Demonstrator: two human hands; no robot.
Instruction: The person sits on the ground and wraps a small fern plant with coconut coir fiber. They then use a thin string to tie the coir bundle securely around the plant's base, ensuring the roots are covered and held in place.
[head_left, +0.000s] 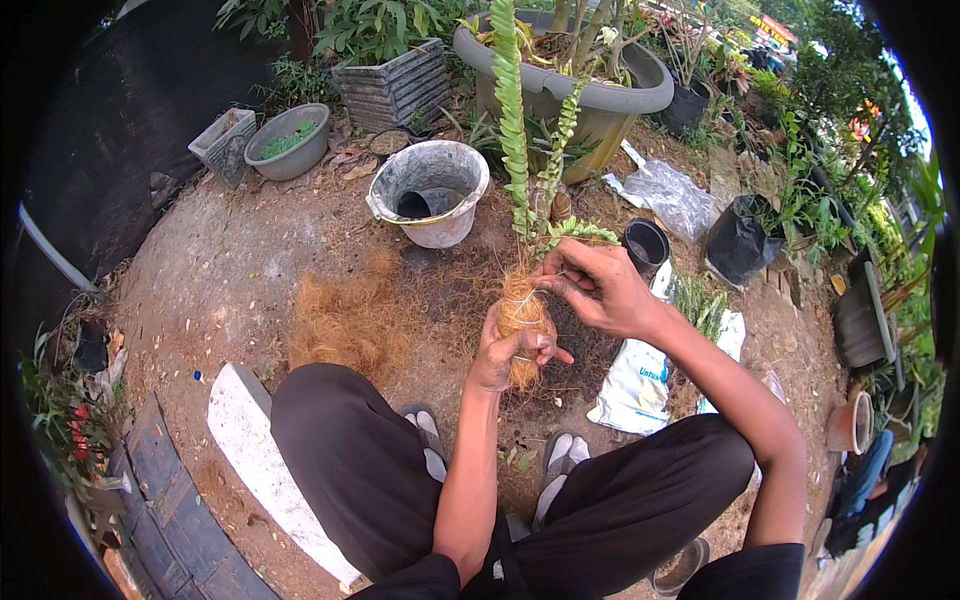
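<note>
A fern (515, 142) with long upright fronds rises from a bundle of brown coir fibre (523, 315), which has white string (527, 301) wound around it. My left hand (510, 349) is wrapped around the lower part of the bundle, thumb across its front. At the bundle's upper right, my right hand (596, 289) pinches the thin string between thumb and fingers, just below the fern's low frond. Loose coir fibre (349, 319) lies in a heap on the ground to the left.
Beyond the hands stand a cement-stained bucket (431, 232) and a large grey planter (622, 97). To the right are a black plastic pot (646, 246), a white printed sack (634, 382), clear plastic sheeting (671, 196) and a black grow bag (739, 244). A white slab (262, 465) lies by the left knee.
</note>
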